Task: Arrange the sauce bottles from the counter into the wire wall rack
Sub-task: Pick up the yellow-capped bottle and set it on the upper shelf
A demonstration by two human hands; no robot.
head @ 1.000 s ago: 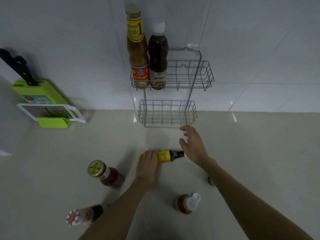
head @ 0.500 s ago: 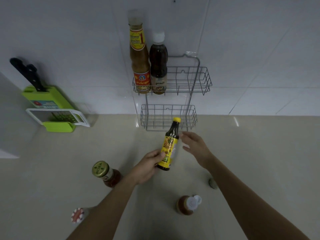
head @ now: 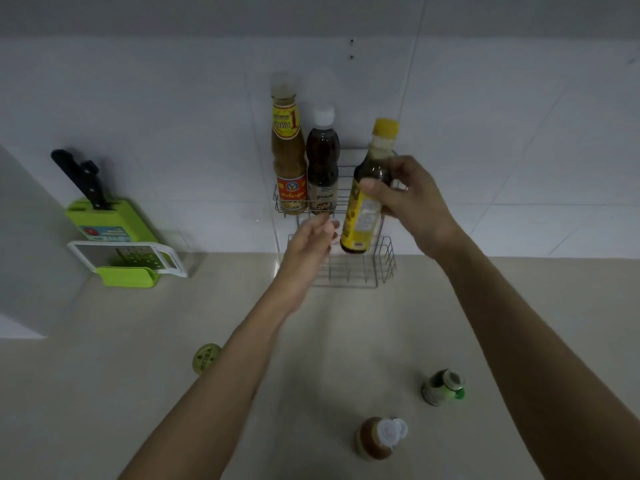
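My right hand (head: 410,202) grips a dark sauce bottle with a yellow cap and yellow label (head: 365,209), held upright in front of the wire wall rack (head: 384,261), at the right part of its upper basket. My left hand (head: 308,244) is just left of the bottle's base, fingers apart, holding nothing. Two bottles stand in the upper basket's left side: a tall amber one with a red and yellow label (head: 289,157) and a dark one with a white cap (head: 322,164). The lower basket holds nothing that I can see.
On the counter stand a green-capped bottle (head: 443,388), a brown bottle with a white flip cap (head: 379,438) and a jar with a green lid (head: 206,357), partly behind my left forearm. A green knife block (head: 104,216) and a grater (head: 128,256) sit at the back left.
The yellow-capped bottle passed from my left hand to my right and rose from counter height to the rack's upper basket. My left hand let go. The view tilted upward.
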